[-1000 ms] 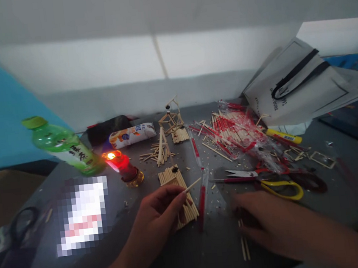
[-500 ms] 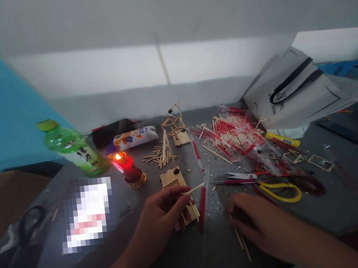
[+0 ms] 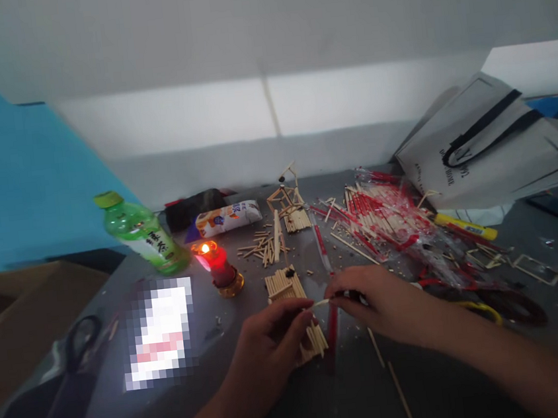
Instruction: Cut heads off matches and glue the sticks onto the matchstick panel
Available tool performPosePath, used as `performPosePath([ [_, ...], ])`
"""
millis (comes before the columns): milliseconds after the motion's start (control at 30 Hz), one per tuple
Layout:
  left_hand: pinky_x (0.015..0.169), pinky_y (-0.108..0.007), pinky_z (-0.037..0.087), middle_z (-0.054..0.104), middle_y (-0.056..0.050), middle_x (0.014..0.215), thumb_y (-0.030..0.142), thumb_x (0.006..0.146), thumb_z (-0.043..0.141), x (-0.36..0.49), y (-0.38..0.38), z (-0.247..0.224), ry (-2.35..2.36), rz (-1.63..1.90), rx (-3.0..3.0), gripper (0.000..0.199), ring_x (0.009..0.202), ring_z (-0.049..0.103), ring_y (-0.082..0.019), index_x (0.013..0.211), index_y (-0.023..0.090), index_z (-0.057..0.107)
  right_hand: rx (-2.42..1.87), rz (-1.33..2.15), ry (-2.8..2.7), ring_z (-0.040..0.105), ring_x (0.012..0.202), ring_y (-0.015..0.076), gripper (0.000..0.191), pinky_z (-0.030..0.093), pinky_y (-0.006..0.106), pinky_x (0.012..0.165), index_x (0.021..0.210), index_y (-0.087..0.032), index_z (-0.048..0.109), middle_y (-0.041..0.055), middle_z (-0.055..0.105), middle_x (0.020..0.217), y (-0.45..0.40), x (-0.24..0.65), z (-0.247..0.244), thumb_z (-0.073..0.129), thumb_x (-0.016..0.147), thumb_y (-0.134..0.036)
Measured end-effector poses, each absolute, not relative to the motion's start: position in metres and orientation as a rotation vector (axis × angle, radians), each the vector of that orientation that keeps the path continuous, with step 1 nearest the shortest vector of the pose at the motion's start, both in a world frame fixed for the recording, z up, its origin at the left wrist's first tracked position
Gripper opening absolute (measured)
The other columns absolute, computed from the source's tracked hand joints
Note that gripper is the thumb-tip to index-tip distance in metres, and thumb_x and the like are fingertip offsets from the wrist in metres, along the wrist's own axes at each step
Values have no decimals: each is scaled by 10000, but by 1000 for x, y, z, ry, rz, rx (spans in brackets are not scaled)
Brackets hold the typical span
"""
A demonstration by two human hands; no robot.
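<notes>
Between my two hands spans a thin pale wooden stick (image 3: 321, 303). My left hand (image 3: 273, 342) pinches its left end between thumb and fingers, and my right hand (image 3: 389, 307) closes on the other end. Something dark shows under the right fingers; I cannot make out what. Beneath the hands lies a flat panel of sticks set side by side (image 3: 286, 281), with a dark blob on its far part; the left fingers partly hide it. A red-striped plastic sleeve (image 3: 333, 336) runs beside the panel. Two loose sticks (image 3: 402, 395) lie near my right forearm.
A lit red candle (image 3: 220, 268) burns left of the panel, near a green bottle (image 3: 142, 236). Behind stand a stick structure (image 3: 285, 198) and a snack packet (image 3: 227, 218). To the right are a heap of sticks in plastic (image 3: 383, 208), yellow-handled scissors (image 3: 482, 309) and a paper bag (image 3: 492, 147).
My right hand has moved left and up from the loose sticks and now meets the stick in my left hand. The whole view has shifted slightly, so things appear further right.
</notes>
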State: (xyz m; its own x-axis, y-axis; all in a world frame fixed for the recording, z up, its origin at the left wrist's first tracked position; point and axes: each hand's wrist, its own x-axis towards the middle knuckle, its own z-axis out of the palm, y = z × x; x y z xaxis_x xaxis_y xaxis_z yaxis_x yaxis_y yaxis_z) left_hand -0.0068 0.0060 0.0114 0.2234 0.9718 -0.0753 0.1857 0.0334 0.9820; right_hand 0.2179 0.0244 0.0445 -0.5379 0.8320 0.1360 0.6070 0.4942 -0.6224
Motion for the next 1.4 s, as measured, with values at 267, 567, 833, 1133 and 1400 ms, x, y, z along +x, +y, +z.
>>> performPosePath([
  [267,601,-315,579,797,-33,849,331,880,703,-26,14,27,1414,1082,1734,223,634,696,-182,1067,228,766,-1127,684,-2316,675,831,171,138,472,263,734,992,-218,744,27,742,921,44,220,36,612,980,-179],
  [567,542,-315,559,761,-20,766,399,897,692,-60,24,37,1560,911,1915,232,606,683,-197,1043,236,768,-1127,631,-2298,671,809,173,158,479,268,718,995,-213,760,37,746,905,52,219,20,610,984,-164],
  [833,936,-517,599,643,-113,1329,470,696,897,-66,24,4,1298,958,2117,756,1198,642,-343,1359,286,584,-1085,597,-2367,713,888,201,191,519,301,817,1068,-196,789,71,781,983,69,184,22,659,949,-122],
  [1133,1024,-613,528,654,-130,1329,437,706,891,-75,27,-13,1285,853,2211,781,1206,646,-364,1394,266,563,-1072,599,-2392,717,887,196,220,534,295,812,1054,-198,803,72,778,993,79,164,12,656,932,-90],
  [1400,987,-609,548,710,-152,1254,409,738,868,-73,29,-9,1344,834,2192,617,1158,676,-365,1281,216,645,-1060,606,-2355,711,883,188,218,536,291,796,1061,-201,805,82,756,983,81,167,-2,637,953,-114],
])
